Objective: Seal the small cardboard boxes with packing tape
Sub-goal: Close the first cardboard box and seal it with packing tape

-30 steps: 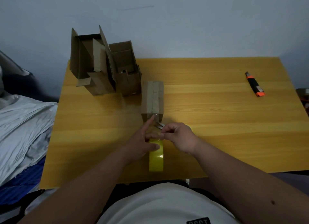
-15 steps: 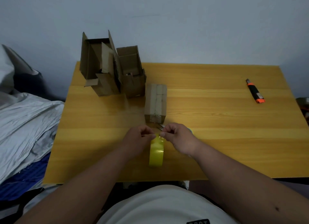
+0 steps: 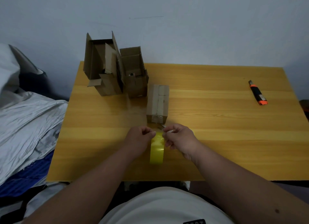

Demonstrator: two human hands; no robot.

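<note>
- Left hand (image 3: 139, 138) & right hand (image 3: 179, 138), fingers curled, both pinch yellow packing tape roll (image 3: 156, 150), upright between them.
- Closed small brown cardboard box (image 3: 157, 103) just beyond hands, on yellow wood-grain table (image 3: 217, 140).
- Grey-blue wall (image 3: 184, 23) behind.

- Two open boxes (image 3: 115, 69) stand upright at the far left of the surface (image 3: 217, 140), blocking that corner.
- A closed box (image 3: 158, 103) lies just beyond both hands, walling off the middle.
- The tape roll (image 3: 156, 151) stands on edge between the hands.
- A knife (image 3: 258, 95) lies far right, well apart.
- Bare wood runs wide between closed box and knife, and along the near edge either side of the arms.
</note>
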